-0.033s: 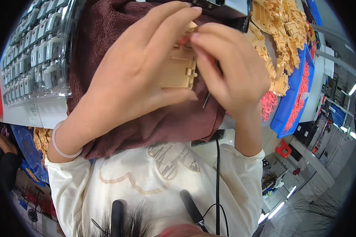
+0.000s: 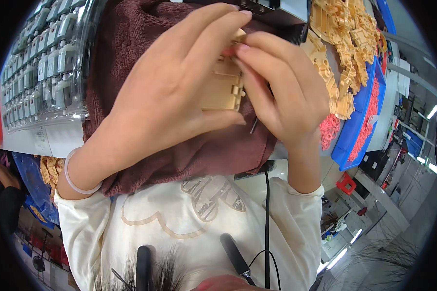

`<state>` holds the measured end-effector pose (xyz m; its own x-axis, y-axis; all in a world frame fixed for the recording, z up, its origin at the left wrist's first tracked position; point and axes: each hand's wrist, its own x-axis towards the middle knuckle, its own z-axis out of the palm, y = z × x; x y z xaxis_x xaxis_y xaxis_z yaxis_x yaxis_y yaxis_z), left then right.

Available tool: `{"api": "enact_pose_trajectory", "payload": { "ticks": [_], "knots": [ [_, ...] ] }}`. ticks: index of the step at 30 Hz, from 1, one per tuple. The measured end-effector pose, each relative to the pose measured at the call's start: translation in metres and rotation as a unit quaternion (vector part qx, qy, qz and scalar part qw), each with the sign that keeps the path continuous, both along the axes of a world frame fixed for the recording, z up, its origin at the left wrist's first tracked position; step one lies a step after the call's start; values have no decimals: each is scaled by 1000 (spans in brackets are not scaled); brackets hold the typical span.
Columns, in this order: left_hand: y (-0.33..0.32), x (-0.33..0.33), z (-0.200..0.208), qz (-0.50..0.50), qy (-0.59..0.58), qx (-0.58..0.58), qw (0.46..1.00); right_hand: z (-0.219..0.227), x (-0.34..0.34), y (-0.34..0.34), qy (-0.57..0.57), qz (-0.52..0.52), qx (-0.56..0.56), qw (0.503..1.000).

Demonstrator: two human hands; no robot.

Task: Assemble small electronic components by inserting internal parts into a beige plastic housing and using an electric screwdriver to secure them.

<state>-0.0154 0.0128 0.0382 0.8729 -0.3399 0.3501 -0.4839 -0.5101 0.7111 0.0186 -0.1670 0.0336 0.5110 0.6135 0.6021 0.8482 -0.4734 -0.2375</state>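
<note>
My left hand (image 2: 167,82) is wrapped round a beige plastic housing (image 2: 222,92), a shallow rectangular shell with small clips along its right edge. At the housing's far end, my right hand (image 2: 289,85) has thumb and fingertips closed on a small pink part (image 2: 231,50), mostly covered by the fingers. Whether that part is seated in the shell, I cannot tell. Both hands are above a dark maroon towel (image 2: 189,162). A thin metal rod (image 2: 253,126) shows below my right palm; its other end is hidden.
At the left are clear trays of grey parts (image 2: 48,65). Beige housings (image 2: 352,43) lie heaped at the right, beside loose pink rings (image 2: 329,130) and a blue bin (image 2: 341,154) of pink parts. A black device (image 2: 289,19) stands beyond my hands. Someone else's arm (image 2: 7,177) shows far left.
Both hands and the housing have shifted very slightly right and nearer. My right fingers have moved a little over the pink part, which shows less now.
</note>
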Motion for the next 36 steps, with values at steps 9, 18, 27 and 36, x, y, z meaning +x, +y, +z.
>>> {"api": "enact_pose_trajectory", "payload": {
  "ticks": [9,18,27,36],
  "knots": [
    [3,0,-23,15,22,-50,998,-6,6,4,92,9,96,991],
    [2,5,-34,12,-20,-51,998,2,0,0,120,-32,26,992],
    [3,1,-30,-6,8,-51,999,-8,-7,2,320,-85,150,932],
    [16,8,-6,-41,20,-21,999,4,-40,-20,329,-327,177,868]
  ]
}}
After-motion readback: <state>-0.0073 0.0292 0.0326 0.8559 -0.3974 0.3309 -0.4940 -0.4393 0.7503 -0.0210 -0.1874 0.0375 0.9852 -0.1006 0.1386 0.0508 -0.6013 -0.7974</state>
